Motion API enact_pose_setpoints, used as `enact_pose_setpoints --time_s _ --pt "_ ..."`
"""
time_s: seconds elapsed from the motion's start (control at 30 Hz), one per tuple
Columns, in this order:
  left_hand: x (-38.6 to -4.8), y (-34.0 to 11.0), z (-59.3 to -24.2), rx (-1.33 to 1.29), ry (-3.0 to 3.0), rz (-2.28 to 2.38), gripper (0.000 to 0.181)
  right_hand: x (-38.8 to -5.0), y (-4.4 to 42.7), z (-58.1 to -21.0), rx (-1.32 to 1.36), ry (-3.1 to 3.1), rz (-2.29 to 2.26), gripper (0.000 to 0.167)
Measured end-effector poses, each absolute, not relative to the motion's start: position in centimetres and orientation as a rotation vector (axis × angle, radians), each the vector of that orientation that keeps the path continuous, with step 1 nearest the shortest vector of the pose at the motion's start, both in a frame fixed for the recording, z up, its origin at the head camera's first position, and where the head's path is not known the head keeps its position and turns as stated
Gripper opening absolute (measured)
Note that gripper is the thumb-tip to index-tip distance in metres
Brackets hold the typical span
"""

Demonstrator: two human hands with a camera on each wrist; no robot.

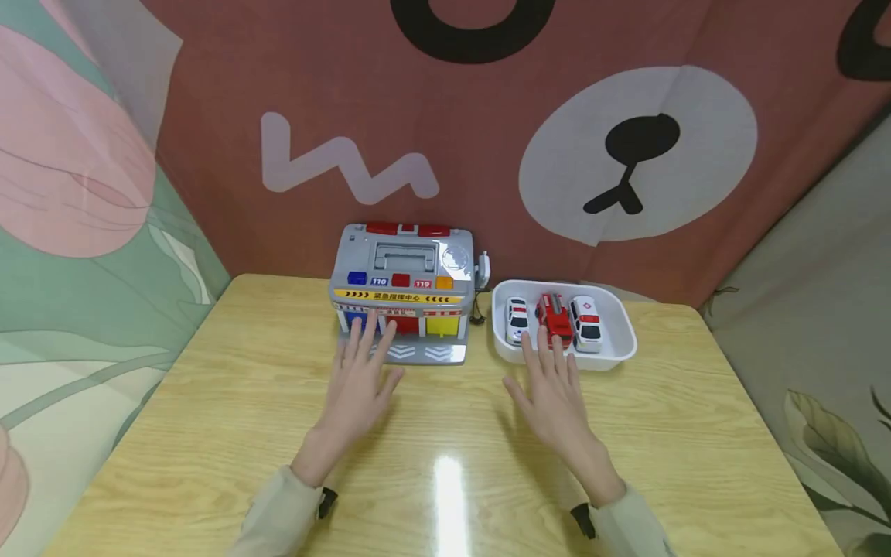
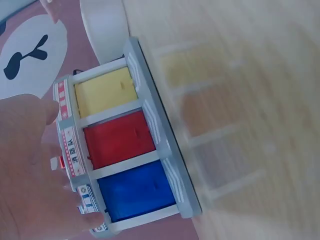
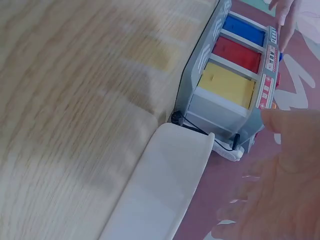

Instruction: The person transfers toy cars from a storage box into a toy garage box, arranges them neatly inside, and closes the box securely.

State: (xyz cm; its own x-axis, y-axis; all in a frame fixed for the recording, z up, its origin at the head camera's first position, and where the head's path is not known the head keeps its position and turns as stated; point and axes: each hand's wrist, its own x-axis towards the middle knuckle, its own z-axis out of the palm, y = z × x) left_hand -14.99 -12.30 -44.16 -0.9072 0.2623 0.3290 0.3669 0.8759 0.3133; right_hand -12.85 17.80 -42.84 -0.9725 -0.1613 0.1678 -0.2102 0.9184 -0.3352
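The left grip (image 1: 356, 387), spread wide and bare, hung near the front of the toy emergency station (image 1: 400, 298) on the bench (image 1: 445, 418). Right of the station, a white tub (image 1: 618, 329) held a toy police car (image 1: 517, 319), fire engine (image 1: 552, 311) and ambulance (image 1: 586, 319); before it, the right grip (image 1: 557, 402) was bare, fingers extended.

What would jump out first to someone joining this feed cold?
Probably the grey toy emergency command center at the back of the table, its blue, red and yellow doors facing front. Next, the white tray beside it on the right, where a red toy fire truck sits between two white toy cars. Behind everything, a huge cartoon animal face fills the backdrop.
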Motion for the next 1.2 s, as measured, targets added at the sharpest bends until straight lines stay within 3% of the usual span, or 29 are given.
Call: enact_pose_setpoints --time_s 0.73,1.2 --pt "-21.8 -19.2 -41.6 -0.416 -2.692 -0.402 0.083 -17.4 15.4 -42.2 0.481 -2.843 0.614 0.070" --pt "-23.9 -19.4 -40.5 -0.408 -2.853 -0.374 0.092 -21.1 12.6 -40.8 0.583 -2.782 0.791 0.072"
